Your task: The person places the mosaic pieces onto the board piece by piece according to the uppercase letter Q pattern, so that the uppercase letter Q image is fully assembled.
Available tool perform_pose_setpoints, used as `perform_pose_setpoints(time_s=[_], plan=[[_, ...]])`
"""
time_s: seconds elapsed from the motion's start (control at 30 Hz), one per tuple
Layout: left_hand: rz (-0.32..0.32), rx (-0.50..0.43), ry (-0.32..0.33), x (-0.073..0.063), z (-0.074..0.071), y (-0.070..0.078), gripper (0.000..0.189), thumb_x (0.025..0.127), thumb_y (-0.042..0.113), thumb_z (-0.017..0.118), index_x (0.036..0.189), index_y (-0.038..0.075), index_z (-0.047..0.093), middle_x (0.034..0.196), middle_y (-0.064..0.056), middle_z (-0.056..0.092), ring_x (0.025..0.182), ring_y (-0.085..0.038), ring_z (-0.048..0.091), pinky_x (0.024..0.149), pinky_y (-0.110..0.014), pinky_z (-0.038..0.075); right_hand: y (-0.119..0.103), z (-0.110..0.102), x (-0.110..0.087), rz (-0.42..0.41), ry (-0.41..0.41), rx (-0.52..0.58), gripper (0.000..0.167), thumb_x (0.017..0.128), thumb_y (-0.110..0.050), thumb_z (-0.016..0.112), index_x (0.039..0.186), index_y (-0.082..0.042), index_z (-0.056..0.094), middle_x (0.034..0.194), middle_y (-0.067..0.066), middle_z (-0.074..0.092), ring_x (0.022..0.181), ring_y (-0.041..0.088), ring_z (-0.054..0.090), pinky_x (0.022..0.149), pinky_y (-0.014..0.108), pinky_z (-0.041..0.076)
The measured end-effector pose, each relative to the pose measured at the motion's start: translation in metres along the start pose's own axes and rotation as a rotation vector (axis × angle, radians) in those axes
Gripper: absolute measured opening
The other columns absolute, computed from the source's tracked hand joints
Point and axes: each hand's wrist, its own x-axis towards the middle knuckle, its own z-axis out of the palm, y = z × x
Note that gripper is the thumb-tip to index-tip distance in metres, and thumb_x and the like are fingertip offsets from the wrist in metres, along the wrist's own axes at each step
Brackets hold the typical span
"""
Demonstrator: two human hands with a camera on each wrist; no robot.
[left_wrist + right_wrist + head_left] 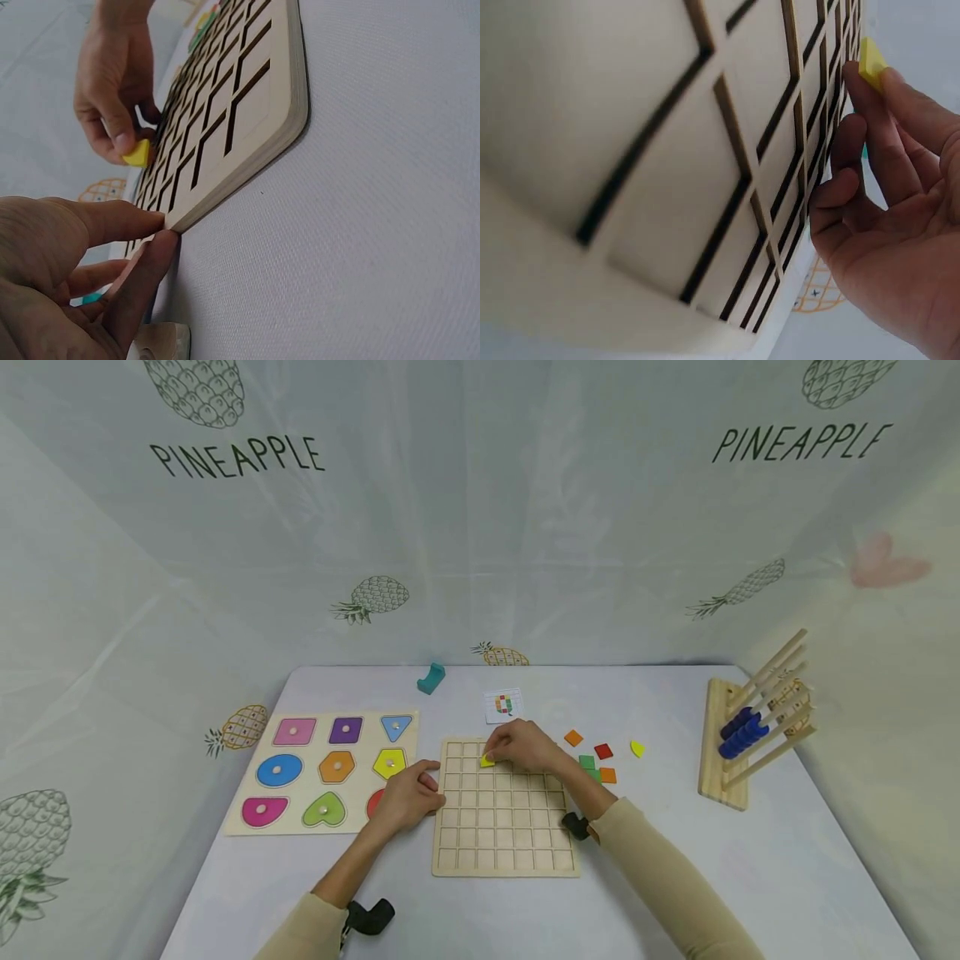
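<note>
My right hand (pixel 521 745) pinches a small yellow tile (pixel 487 762) with a curved edge between thumb and fingertips. It holds the tile over the upper left of a wooden grid board (pixel 486 864), near the top row of square cells. In the right wrist view the yellow tile (pixel 870 66) is tilted beside the grid. My left hand (pixel 408 795) is at the board's left side, thumb and forefinger apart and touching its edge. The left wrist view shows those fingertips (pixel 154 223) right at the rim. A small pattern card (pixel 503 705) lies just behind the board.
Loose orange, red, green and yellow tiles (pixel 608 775) lie right of the board. A knobbed shape puzzle (pixel 240 822) lies at the left, partly under my left hand. A wooden peg stand (pixel 712 752) with blue beads stands far right. A teal curved block (pixel 431 678) lies behind.
</note>
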Motion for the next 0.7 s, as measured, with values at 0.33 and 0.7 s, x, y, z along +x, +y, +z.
perform_pose_setpoints(time_s=[0.33,0.7], plan=[[-0.002,-0.002,0.0,-0.0005,-0.0008,0.0004,0.056,0.081,0.007,0.078,0.133,0.0,0.059,0.084,-0.003,0.061,0.065,-0.012,0.063,0.06,-0.029,0.056,-0.0043,0.0083,0.0026,-0.015,0.0,-0.007,0.006,0.092,-0.018,0.073,0.092,-0.015,0.078,0.088,-0.007,0.074,0.081,0.011,0.062,0.078,0.035,0.05],[0.002,0.006,0.0,-0.0002,0.0006,-0.0008,0.058,0.081,0.007,0.079,0.134,0.0,0.059,0.093,-0.004,0.062,0.074,-0.013,0.065,0.061,-0.029,0.058,-0.0098,0.0091,0.0003,0.029,-0.004,-0.133,0.009,0.092,-0.022,0.073,0.086,-0.018,0.077,0.078,-0.008,0.071,0.069,0.012,0.059,0.066,0.03,0.049]])
